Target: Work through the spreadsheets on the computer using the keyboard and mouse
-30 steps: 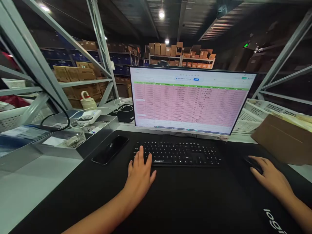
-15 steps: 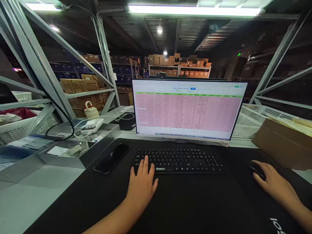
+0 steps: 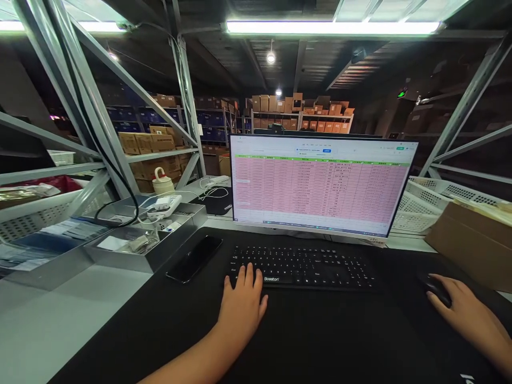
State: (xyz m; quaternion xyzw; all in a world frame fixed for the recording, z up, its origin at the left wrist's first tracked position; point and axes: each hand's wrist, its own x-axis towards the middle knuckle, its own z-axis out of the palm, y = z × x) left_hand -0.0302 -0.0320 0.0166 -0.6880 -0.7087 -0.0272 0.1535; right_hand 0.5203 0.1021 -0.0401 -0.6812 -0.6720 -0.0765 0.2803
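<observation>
My left hand rests with its fingers apart over the lower left corner of the black keyboard. Nothing is held in it. At the right, my right hand is curved around a black mouse on the black desk mat. Behind the keyboard stands a monitor that shows a spreadsheet with pink rows and a green header row. A black phone lies face up on the mat, left of the keyboard.
Grey trays with papers and a white power strip stand at the left. A cardboard box and white perforated baskets are at the right. Metal frame bars rise on both sides.
The whole view has shifted, so things appear farther right and slightly lower. My left hand sits slightly lower relative to the keyboard, and my right hand is still on the mouse.
</observation>
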